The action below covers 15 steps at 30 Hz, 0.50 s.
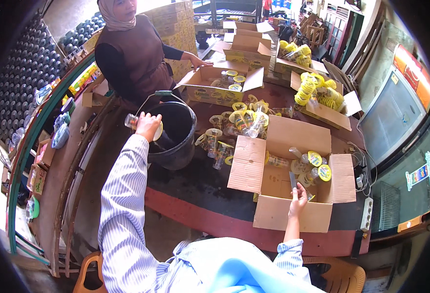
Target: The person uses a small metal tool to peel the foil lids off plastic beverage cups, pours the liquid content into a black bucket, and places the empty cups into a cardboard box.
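Note:
My left hand [149, 125] is closed around a clear plastic cup [131, 121] with a yellow film lid, held at the left rim of a black bucket [181, 146]. My right hand [299, 198] grips a flat grey blade, seemingly a knife [292, 179], over the near part of an open cardboard box [293, 215]. Inside that box lie several clear cups with yellow lids [314, 158]. A loose heap of similar cups [246, 119] sits on the table between bucket and box. The knife's handle is hidden in my fingers.
Across the table a person [134, 58] rests a hand on another open box [212, 93] of cups. Boxes with stacked yellow-rimmed cups [317, 93] stand at the right. A white power strip [366, 214] and cables lie by the right edge, near a glass-fronted cabinet [395, 117].

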Each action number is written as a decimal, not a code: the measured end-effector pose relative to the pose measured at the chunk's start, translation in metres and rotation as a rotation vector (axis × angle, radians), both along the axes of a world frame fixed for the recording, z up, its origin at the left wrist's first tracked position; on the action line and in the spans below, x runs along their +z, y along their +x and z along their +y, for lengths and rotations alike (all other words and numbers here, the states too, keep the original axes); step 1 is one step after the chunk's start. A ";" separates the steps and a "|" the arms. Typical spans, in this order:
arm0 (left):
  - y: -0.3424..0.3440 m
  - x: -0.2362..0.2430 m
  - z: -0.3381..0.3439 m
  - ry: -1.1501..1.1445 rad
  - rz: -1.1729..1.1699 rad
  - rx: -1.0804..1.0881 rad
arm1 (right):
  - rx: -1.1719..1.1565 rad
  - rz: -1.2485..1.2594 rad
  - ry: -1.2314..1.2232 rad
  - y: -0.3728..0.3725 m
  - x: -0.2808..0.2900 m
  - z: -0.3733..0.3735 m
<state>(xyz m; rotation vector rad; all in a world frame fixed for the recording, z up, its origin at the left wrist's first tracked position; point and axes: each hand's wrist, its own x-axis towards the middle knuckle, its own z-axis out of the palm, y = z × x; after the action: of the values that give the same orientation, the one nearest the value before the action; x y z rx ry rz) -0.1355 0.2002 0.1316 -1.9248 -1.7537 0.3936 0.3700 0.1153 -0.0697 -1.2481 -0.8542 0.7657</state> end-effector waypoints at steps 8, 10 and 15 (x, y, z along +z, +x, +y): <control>-0.002 0.077 0.017 0.204 0.186 -0.090 | 0.024 0.020 -0.004 0.001 -0.001 0.000; -0.001 0.099 0.022 0.240 0.194 -0.102 | 0.032 0.035 0.002 0.002 -0.002 0.000; -0.002 0.123 0.028 0.282 0.050 0.014 | 0.032 0.043 -0.003 0.005 -0.005 0.000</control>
<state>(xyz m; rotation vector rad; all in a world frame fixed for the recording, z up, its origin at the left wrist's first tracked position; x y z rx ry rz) -0.1374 0.2285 0.2548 -1.6909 -1.6908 0.1852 0.3751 0.1150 -0.0748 -1.2192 -0.8402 0.8167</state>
